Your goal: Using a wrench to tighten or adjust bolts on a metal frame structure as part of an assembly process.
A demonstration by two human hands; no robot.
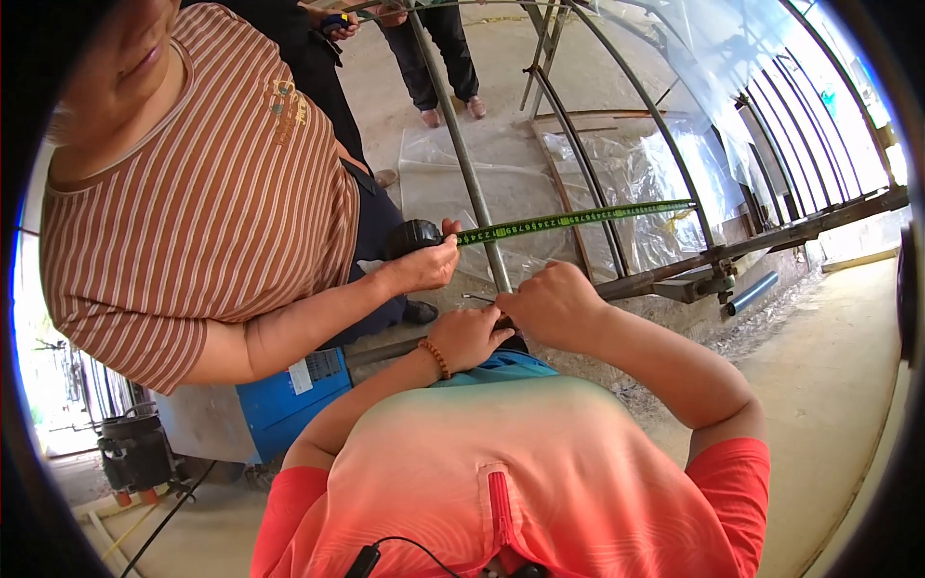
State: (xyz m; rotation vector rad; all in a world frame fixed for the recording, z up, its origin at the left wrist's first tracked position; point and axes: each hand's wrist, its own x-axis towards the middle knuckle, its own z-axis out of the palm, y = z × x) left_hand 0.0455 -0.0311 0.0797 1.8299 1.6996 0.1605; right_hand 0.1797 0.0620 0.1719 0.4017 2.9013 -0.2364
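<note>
My left hand (pixel 466 337), with a beaded bracelet at the wrist, is closed in front of my waist. Against its fingertips, my right hand (pixel 553 304) is bent into a pinch. Whatever they grip is mostly hidden; a thin metal tip (pixel 476 297) pokes out beside them. Just beyond my hands is the near end of a long grey metal pipe (pixel 469 178). At the left a person in a striped shirt holds a black tape measure (pixel 414 237). Its green blade (pixel 568 221) stretches rightward over the pipe to a curved metal bar (pixel 689 183).
A metal frame with curved bars (pixel 588 169) and a rusty lower beam (pixel 771 241) stands at the right, with clear plastic sheeting (pixel 631 159). A blue machine (pixel 294 400) is at the lower left. Another person's legs (pixel 434 63) are at the far side; a blue tube (pixel 753 292) lies right.
</note>
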